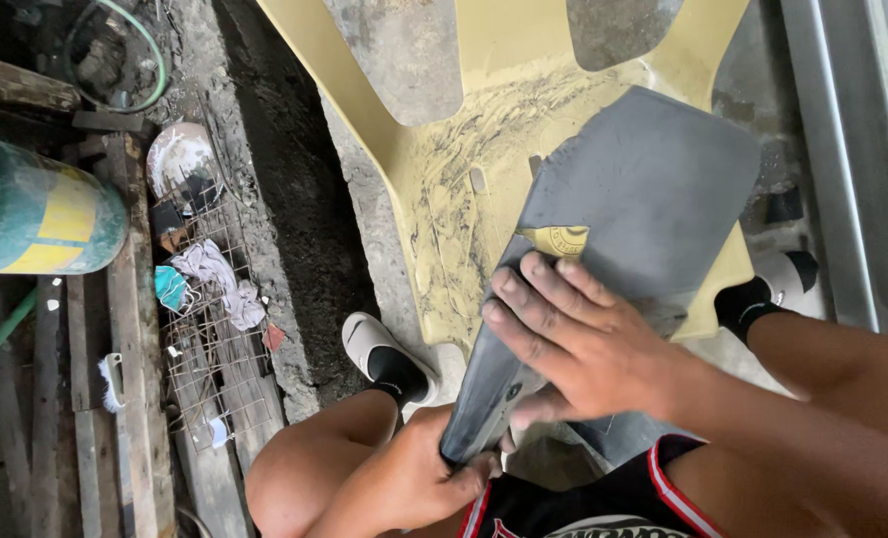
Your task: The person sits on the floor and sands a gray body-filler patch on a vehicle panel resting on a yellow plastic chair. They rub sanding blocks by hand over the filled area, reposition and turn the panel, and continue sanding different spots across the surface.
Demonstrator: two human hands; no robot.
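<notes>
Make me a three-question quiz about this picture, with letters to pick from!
1. Where does the grey panel rest?
A. on the yellow chair
B. on the green drum
C. on the wire mesh
2. What colour are the socks?
A. red
B. black
C. yellow
3. How does the left hand hold the panel?
A. not touching
B. flat on top
C. gripping its lower end

Answers: 1 A, the chair lies beneath it. 2 B, black above both shoes. 3 C, fingers wrap the end, while the right hand presses higher up.
</notes>
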